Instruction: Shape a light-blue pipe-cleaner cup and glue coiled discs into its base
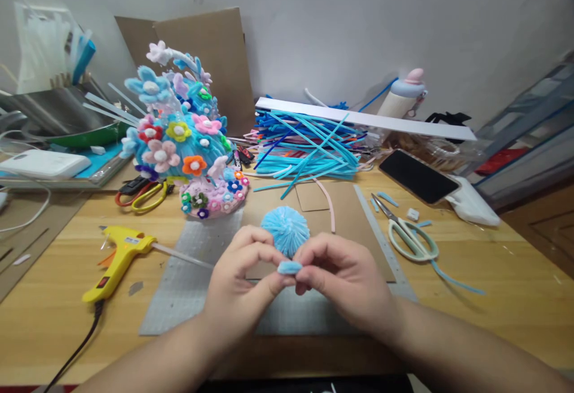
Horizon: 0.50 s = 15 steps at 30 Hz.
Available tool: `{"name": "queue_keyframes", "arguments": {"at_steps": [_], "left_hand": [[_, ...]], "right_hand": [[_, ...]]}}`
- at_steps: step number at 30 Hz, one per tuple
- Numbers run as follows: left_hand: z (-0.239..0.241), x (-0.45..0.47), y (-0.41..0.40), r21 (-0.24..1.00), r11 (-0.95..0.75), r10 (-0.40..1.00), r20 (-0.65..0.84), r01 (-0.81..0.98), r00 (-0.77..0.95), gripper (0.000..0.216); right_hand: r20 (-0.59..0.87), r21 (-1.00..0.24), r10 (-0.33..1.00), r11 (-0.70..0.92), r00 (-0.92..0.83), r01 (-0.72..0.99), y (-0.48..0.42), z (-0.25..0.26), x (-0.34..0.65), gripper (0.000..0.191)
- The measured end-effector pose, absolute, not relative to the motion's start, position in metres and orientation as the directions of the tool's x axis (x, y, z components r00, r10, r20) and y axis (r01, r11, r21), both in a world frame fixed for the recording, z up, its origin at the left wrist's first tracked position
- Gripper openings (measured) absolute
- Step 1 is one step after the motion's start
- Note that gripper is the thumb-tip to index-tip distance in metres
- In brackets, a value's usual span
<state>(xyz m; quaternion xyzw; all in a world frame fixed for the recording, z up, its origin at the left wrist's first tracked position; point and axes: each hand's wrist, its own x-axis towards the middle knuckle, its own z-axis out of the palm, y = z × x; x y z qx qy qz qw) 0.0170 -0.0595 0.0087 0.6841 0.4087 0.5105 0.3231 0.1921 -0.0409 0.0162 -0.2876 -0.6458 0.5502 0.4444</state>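
Between the fingertips of my left hand (251,276) and my right hand (343,273) is a short, folded piece of light blue pipe cleaner (289,268). Both hands pinch it, one from each side, above the grey cutting mat (179,288). Just beyond the fingers lies a round light blue pipe-cleaner disc (286,229) with strands radiating from its centre. Its near edge is partly covered by my fingers. Under it is a sheet of brown cardboard (359,225).
A yellow glue gun (119,261) lies at the left, below a flower-covered pipe-cleaner model (179,142). Blue pipe cleaners (309,148) are piled at the back. Scissors (410,237), blue offcuts and a phone (419,176) lie at the right.
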Motion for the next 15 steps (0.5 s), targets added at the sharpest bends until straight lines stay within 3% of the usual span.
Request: {"name": "queue_keyframes", "arguments": {"at_steps": [2, 5, 9, 15], "left_hand": [[0.007, 0.020, -0.054, 0.978, -0.193, 0.969, 0.179, 0.074, 0.168, 0.015], [0.006, 0.022, -0.048, 0.976, 0.175, 0.949, -0.131, -0.132, 0.288, 0.021], [0.003, 0.021, -0.046, 0.949, 0.272, 0.933, -0.220, -0.159, 0.286, 0.024], [-0.002, 0.018, -0.042, 0.889, 0.368, 0.909, -0.282, -0.272, 0.306, 0.032]], "right_hand": [[0.027, -0.983, 0.894, -0.058, -0.447, -0.175, -0.036, 0.011, 0.188, 0.016], [-0.151, -0.938, 0.866, -0.279, -0.477, -0.208, -0.029, 0.005, 0.185, 0.024], [-0.270, -0.889, 0.830, -0.410, -0.489, -0.206, -0.025, 0.001, 0.185, 0.028], [-0.252, -0.832, 0.806, -0.463, -0.536, -0.306, -0.025, -0.001, 0.185, 0.027]]}}
